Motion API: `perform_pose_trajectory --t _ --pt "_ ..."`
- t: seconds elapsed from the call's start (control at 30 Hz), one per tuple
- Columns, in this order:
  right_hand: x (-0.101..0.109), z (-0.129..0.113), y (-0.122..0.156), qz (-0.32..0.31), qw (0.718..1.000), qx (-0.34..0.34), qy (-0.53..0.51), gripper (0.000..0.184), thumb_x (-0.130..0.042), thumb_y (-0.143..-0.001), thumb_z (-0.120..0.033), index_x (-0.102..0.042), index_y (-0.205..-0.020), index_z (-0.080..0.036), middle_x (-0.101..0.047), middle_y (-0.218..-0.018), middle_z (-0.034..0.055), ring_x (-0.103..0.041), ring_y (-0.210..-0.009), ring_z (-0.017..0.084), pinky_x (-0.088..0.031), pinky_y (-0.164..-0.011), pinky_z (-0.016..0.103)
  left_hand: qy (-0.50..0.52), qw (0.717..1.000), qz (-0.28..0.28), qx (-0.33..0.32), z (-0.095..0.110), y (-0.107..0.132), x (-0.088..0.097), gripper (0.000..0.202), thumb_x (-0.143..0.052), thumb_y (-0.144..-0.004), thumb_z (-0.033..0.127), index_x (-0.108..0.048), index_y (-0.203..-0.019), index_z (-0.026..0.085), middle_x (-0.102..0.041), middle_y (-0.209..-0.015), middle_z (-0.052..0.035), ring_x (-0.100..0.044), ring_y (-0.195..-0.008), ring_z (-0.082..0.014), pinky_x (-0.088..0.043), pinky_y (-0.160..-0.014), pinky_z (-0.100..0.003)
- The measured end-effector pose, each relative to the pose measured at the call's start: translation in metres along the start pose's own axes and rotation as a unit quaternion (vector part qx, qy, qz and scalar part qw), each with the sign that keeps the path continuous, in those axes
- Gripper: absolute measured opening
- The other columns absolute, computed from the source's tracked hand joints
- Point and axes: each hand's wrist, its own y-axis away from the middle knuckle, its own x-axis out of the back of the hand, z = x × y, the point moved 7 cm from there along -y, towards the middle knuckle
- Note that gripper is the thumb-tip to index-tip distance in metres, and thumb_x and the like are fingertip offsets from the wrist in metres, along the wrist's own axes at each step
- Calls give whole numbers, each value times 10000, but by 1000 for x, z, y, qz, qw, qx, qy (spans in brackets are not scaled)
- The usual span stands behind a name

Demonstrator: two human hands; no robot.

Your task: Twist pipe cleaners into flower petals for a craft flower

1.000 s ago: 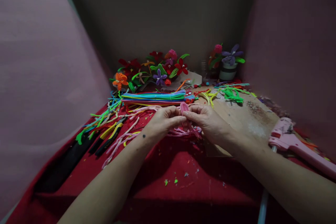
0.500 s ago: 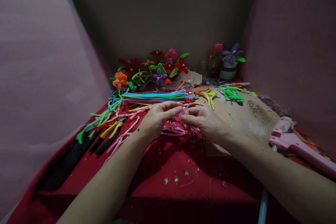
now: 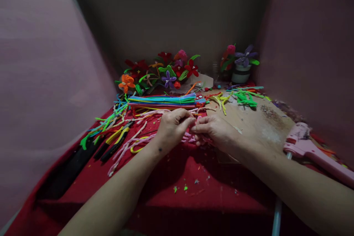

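Note:
My left hand [image 3: 174,126] and my right hand [image 3: 214,129] meet over the middle of the table, fingertips almost touching. Between them is a pink pipe cleaner [image 3: 199,118], bent into a small shape that the fingers mostly hide. The right thumb and forefinger pinch it, and the left fingers are closed at its other side. Below and beside the hands lie loose pink pipe cleaners [image 3: 143,141]. Just beyond stretches a bundle of blue, green and purple pipe cleaners [image 3: 163,100].
Yellow-and-black pliers [image 3: 117,142] lie on the red cloth [image 3: 166,188] at left. A pink glue gun [image 3: 306,143] with a glue stick rests at right on a board [image 3: 249,125]. Pipe-cleaner flowers [image 3: 168,80] and a small flower pot [image 3: 241,73] stand behind.
My left hand has turned and shifted slightly right and down, uncovering pipe cleaners behind it. The pink piece has moved a little to the right with my right hand.

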Motion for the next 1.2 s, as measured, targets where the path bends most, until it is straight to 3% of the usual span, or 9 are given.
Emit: perform_pose_trajectory --t 0.13,0.2,0.3,0.37,0.5,0.6,0.73,0.97,1.2 --pt "-2 1 1 -11 999 -20 -32 154 -623 -627 -203 -547 -510 -139 -557 -452 -2 -497 -374 88 -398 -416 222 128 978 -123 113 -13 1 -14 173 -590 -729 284 -646 -777 128 -601 -613 4 -498 -515 -90 -382 -501 -204" --pt "-1 2 0 -8 999 -30 -38 159 -625 -634 -210 -543 -519 -136 -564 -459 6 -509 -374 90 -390 -406 216 89 987 -97 97 -12 1 -11 149 -600 -721 267 -647 -706 126 -598 -587 2 -504 -521 -93 -387 -519 -207" --pt "-2 6 -1 -13 998 -40 -51 153 -635 -638 -226 -552 -552 -131 -566 -463 10 -518 -375 93 -377 -392 207 -12 1000 4 7 -1 3 -1 105 -615 -709 232 -663 -668 148 -617 -598 -1 -519 -568 -101 -393 -575 -214" --pt "-2 7 -2 -21 997 -38 -63 172 -651 -638 -251 -555 -563 -129 -570 -471 13 -528 -384 97 -382 -394 207 -15 1000 20 3 0 4 -2 115 -610 -720 240 -669 -668 156 -615 -594 -1 -517 -574 -100 -390 -577 -213" --pt "-4 5 -1 -38 997 -28 -68 228 -683 -632 -274 -540 -533 -127 -580 -477 22 -536 -384 97 -370 -389 202 157 978 -32 137 -16 4 -9 171 -616 -723 285 -620 -641 135 -569 -547 16 -462 -480 -73 -345 -470 -194" --pt "-5 4 0 -59 995 -31 -71 231 -689 -629 -282 -544 -537 -128 -575 -468 23 -526 -374 93 -335 -373 196 237 952 -68 179 -22 3 -12 188 -664 -685 308 -594 -694 133 -571 -581 22 -425 -445 -53 -298 -429 -182" --pt "-7 3 1 -81 994 -26 -67 194 -671 -641 -278 -568 -572 -128 -584 -483 26 -515 -378 89 -306 -370 197 223 954 -124 159 -18 2 -13 184 -639 -713 307 -585 -731 133 -559 -608 24 -452 -492 -59 -338 -479 -183" --pt "-9 3 4 -77 997 -27 -1 160 -635 -686 -256 -608 -633 -107 -591 -485 24 -435 -334 54 -233 -339 191 61 986 -145 57 -2 1 -7 180 -570 -757 275 -565 -652 129 -529 -587 27 -461 -555 -77 -367 -532 -191" --pt "-11 -4 6 -71 997 -24 -22 243 -613 -715 -267 -562 -534 -113 -558 -437 8 -469 -347 53 -287 -347 170 147 972 -140 118 -10 2 -10 184 -574 -758 309 -557 -698 135 -564 -593 17 -478 -501 -76 -374 -491 -194"
